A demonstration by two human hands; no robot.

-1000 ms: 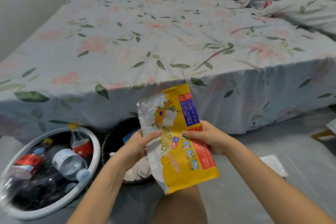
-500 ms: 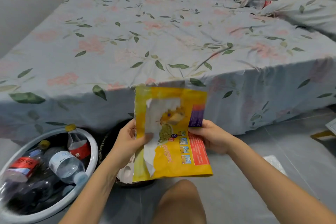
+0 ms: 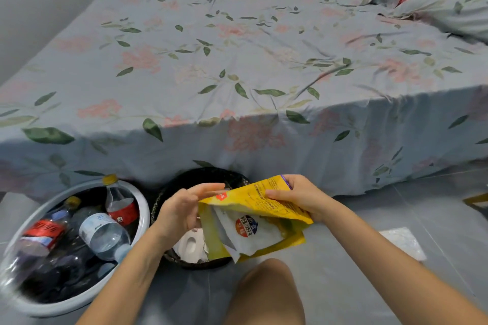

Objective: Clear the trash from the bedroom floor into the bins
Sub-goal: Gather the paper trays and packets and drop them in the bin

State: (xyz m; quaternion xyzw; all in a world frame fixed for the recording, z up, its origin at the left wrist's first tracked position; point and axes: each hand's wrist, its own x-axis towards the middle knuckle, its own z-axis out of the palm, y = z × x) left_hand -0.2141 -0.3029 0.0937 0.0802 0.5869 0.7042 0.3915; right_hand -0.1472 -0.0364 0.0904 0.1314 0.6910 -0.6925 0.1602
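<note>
A yellow and white snack bag [image 3: 253, 221] is folded over and tipped above the black bin [image 3: 169, 190], which stands at the foot of the bed and holds white crumpled paper. My right hand [image 3: 298, 196] grips the bag's upper right edge, thumb on top. My left hand [image 3: 184, 208] is beside the bag's left edge with fingers straight and spread; its fingertips are at the top corner. A white-rimmed bin [image 3: 144, 208] to the left holds several plastic bottles.
The bed [image 3: 237, 60] with a floral sheet fills the space ahead, its side hanging just behind the bins. A flat clear plastic piece [image 3: 401, 241] lies on the grey tile floor to the right. My bare knee [image 3: 266, 287] is below the bag.
The bag went from upright in both hands to folded forward and lowered over the black bin. My left hand let go of its left side and spread its fingers.
</note>
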